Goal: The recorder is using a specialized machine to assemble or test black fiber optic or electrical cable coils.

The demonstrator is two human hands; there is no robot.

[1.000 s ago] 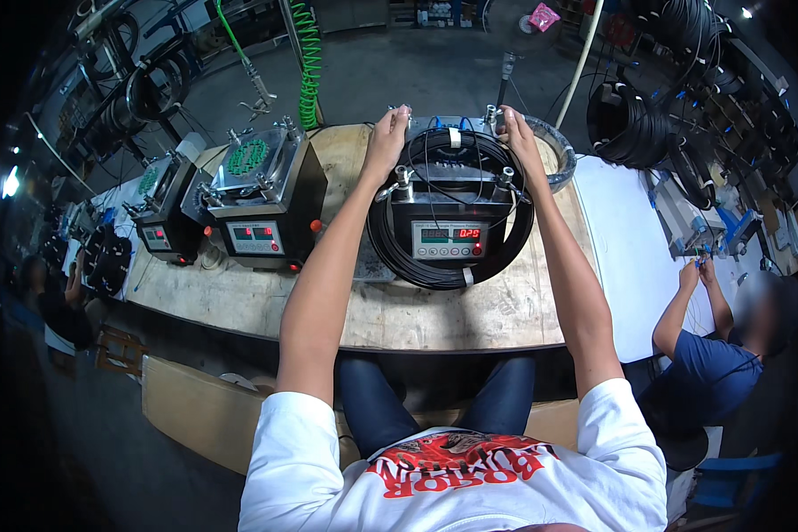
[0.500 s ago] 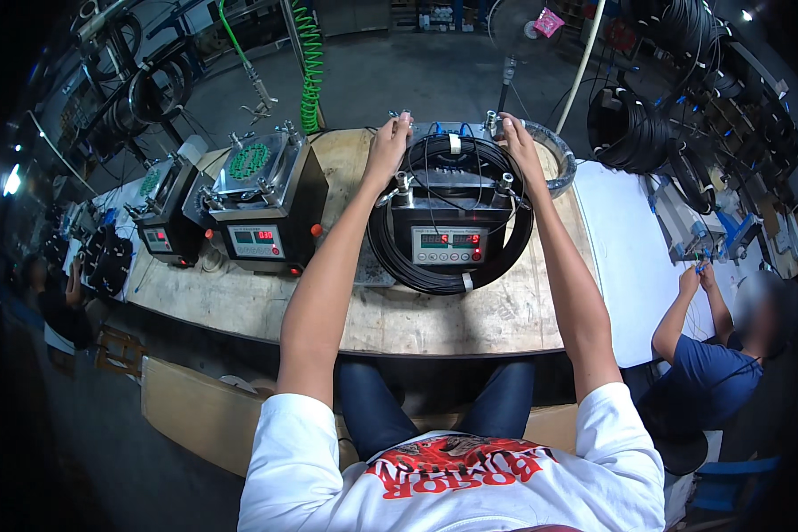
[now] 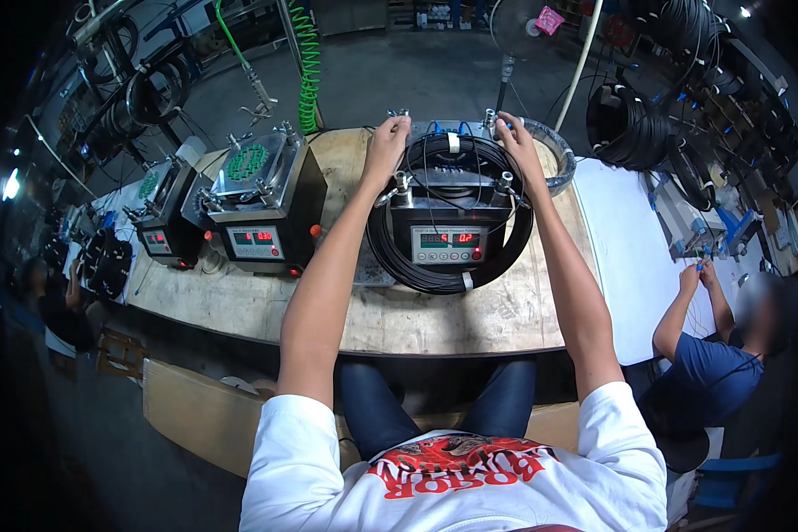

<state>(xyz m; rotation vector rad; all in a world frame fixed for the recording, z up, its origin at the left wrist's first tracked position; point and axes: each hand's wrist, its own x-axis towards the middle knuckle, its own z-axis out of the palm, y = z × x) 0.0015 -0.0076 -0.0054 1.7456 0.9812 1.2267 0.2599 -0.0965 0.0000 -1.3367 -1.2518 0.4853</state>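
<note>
In front of me stands a dark benchtop machine (image 3: 399,222) with a red-lit digital panel (image 3: 448,245) and a metal top plate. A coil of black cable (image 3: 379,253) with white ties hangs around it, and blue connectors (image 3: 463,129) sit on the plate. My left hand (image 3: 387,149) is closed at the far left corner clamp, which its fingers mostly cover. My right hand (image 3: 519,146) is closed at the far right corner clamp (image 3: 489,121), its fingertips against the metal post. Two near corner clamps (image 3: 402,183) stand untouched.
Two similar machines (image 3: 262,199) with green round tops stand to the left on the wooden bench (image 3: 363,324). A green spiral hose (image 3: 309,80) hangs behind. At right, a co-worker (image 3: 705,372) handles small blue parts beside a white table (image 3: 625,266); black cable coils (image 3: 629,124) hang beyond.
The digits on the panel in front of me have changed. Both hands stay at the far corner clamps, with small finger shifts; my left fingertips have curled lower.
</note>
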